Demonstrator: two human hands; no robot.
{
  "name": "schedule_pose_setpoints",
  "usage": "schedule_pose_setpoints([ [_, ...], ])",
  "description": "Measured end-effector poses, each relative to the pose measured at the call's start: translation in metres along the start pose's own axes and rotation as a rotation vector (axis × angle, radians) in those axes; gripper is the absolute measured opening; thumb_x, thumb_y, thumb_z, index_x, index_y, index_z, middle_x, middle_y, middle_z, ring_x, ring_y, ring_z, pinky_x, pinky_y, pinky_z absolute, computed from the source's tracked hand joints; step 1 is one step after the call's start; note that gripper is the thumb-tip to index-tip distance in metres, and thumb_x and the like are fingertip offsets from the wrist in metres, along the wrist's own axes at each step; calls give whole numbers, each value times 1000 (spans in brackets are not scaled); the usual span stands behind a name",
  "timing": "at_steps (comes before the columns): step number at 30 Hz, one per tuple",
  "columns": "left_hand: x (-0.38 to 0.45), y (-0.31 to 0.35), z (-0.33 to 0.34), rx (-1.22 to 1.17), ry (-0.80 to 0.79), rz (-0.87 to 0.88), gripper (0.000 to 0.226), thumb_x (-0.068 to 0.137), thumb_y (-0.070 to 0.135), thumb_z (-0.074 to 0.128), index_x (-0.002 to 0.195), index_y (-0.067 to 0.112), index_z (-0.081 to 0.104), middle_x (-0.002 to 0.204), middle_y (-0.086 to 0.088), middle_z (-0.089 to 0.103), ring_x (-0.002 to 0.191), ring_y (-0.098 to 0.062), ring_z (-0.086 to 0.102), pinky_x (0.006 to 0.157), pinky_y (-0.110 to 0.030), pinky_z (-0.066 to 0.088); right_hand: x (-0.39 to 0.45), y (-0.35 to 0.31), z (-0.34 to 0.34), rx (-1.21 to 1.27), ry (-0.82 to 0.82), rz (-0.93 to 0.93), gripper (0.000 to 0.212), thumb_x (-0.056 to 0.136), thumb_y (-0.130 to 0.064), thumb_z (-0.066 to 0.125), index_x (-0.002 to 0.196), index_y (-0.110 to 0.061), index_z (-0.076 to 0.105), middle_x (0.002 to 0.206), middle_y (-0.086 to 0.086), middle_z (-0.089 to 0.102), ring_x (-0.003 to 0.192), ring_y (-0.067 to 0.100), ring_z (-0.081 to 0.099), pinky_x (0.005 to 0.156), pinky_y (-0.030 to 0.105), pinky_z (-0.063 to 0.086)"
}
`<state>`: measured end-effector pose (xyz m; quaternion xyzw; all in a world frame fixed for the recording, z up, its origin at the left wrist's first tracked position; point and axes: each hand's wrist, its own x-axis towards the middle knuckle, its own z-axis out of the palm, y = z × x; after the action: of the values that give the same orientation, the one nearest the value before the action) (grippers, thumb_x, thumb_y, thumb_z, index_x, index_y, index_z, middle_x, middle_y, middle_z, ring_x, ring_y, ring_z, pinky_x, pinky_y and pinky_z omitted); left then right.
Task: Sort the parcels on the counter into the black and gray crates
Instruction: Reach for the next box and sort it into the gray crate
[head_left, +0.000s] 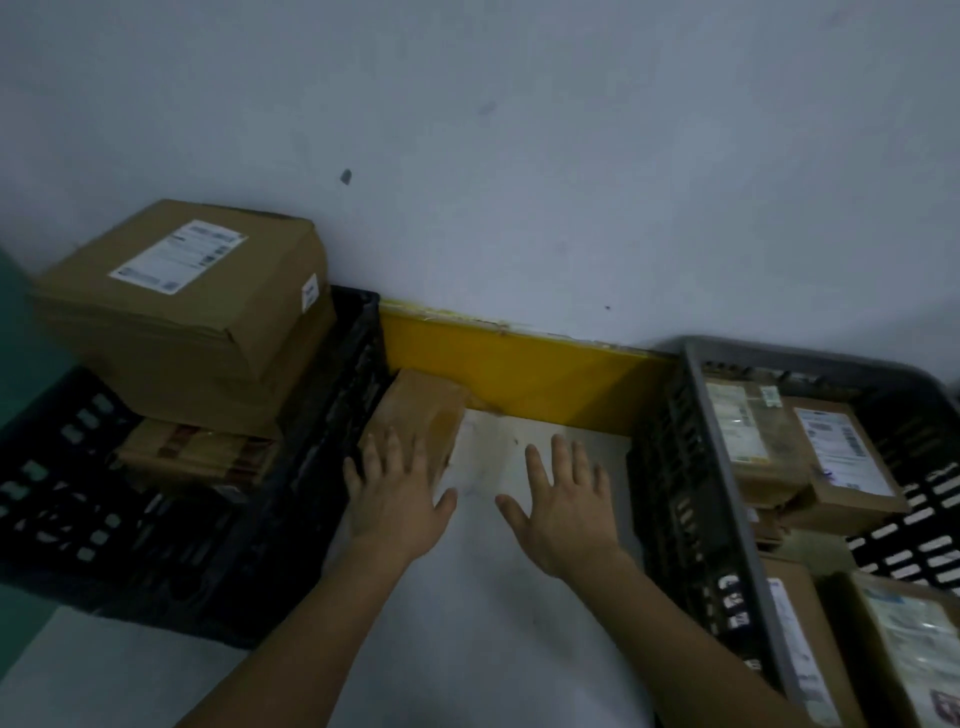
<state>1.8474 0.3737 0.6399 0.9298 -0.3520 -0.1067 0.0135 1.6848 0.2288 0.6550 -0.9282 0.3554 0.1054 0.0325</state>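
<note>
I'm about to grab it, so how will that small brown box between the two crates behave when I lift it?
The small brown box looks like stiff cardboard, so it should probably keep its shape. It seems light for one hand. It leans against the black crate, so it may drop flat if pushed.

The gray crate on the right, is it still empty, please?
No, the gray crate already holds several labelled cardboard parcels.

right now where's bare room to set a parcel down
Bare white counter lies between the black crate and the gray crate, under and nearer than both hands, left hand and right hand. The far left corner holds a small brown parcel. Both crates are crowded with boxes.
</note>
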Motion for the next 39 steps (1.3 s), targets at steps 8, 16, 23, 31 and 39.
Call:
schedule_pose_setpoints([
  [8,71,-43,22,-46,-85,40,102,96,79,37,170,19,0,178,-16,-6,160,-48,-9,128,-66,6,38,-52,29,7,-60,109,94,97,-85,-1,172,-30,-10,178,13,-22,164,40,-20,130,62,-8],
  [16,119,-39,57,-119,-256,-43,123,83,97,33,169,22,-13,176,-17,-20,158,-56,-12,128,-66,9,64,-57,46,25,-129,144,90,99,-83,3,172,-31,-9,178,13,-21,164,40,-19,132,62,-5],
  [23,143,-32,71,-57,-215,-92,116,76,96,46,161,24,11,168,-20,2,154,-55,1,120,-71,20,68,-57,62,99,-189,139,86,102,-80,8,172,-33,-5,179,12,-18,165,38,-17,132,60,-5],
  [31,129,-21,54,-166,-244,-112,121,71,96,54,165,33,10,173,-13,-4,154,-54,12,121,-67,25,65,-42,74,156,-184,171,84,104,-78,10,173,-32,-1,181,12,-9,166,36,-10,134,57,3],
  [39,69,-23,13,-1123,-170,-15,103,73,76,70,164,44,32,167,5,33,148,-21,43,115,-46,48,32,-34,42,1123,-108,353,110,79,-102,44,170,-46,14,180,-8,17,163,22,24,129,53,29],
])
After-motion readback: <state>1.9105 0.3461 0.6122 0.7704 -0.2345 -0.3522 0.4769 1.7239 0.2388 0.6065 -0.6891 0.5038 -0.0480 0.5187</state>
